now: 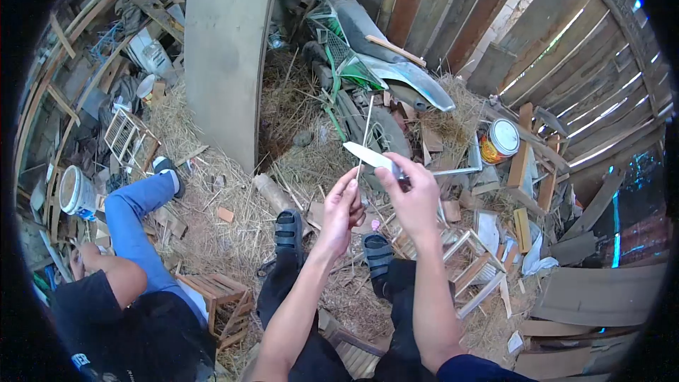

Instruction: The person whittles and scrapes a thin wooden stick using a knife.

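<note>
My left hand [342, 211] is closed around a thin wooden stick [368, 117], pinching it between thumb and fingers. The stick's upper part rises past the hand, tilted slightly right. In my right hand [413, 192] is a knife [368, 156], its dark handle mostly hidden by the fingers. The pale, broad blade points left and crosses the stick just above my left fingers. Whether the edge touches the stick I cannot tell.
A green dirt bike [353, 49] leans against the plank wall ahead. To its left stands a tall board [225, 49]. A person in jeans [138, 205] sits at left near a white bucket [76, 191]. Wooden crates [481, 269] and a paint can [499, 141] lie right.
</note>
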`<state>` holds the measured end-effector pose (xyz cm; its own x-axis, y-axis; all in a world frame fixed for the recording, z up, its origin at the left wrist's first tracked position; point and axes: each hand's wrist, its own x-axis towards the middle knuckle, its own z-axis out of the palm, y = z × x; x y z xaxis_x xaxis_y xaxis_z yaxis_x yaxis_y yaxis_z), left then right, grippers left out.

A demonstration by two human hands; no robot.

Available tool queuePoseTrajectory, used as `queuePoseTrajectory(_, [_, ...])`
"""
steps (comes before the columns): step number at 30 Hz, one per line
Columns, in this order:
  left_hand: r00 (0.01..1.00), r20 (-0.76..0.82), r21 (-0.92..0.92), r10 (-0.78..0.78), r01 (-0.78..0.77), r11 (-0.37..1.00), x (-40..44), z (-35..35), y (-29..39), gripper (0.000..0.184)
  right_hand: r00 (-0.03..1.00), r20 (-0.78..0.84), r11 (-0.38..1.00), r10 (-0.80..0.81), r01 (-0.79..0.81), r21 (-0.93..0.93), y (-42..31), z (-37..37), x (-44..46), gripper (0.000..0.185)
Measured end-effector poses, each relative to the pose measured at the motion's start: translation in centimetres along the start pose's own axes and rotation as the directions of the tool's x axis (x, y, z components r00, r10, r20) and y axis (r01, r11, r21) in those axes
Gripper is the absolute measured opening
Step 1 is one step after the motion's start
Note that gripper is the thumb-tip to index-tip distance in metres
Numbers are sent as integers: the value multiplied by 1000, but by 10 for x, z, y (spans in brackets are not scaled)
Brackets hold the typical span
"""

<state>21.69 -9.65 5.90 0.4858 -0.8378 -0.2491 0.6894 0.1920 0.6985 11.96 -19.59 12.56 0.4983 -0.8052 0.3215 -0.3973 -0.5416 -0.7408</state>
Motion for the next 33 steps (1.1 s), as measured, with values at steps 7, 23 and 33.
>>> queuePoseTrajectory(7, [991,-30,114,131,-127,985,14,-7,-24,29,983,166,996,-77,84,-34,-3,24,-2,43])
queuePoseTrajectory(23, [977,-49,234,206,-189,954,6,-19,-4,24,955,290,996,-65,79,-37,-15,23,-1,47])
queuePoseTrajectory(33, [949,28,403,313,-297,866,-6,-9,2,19,936,279,975,-216,221,12,-3,-1,3,49])
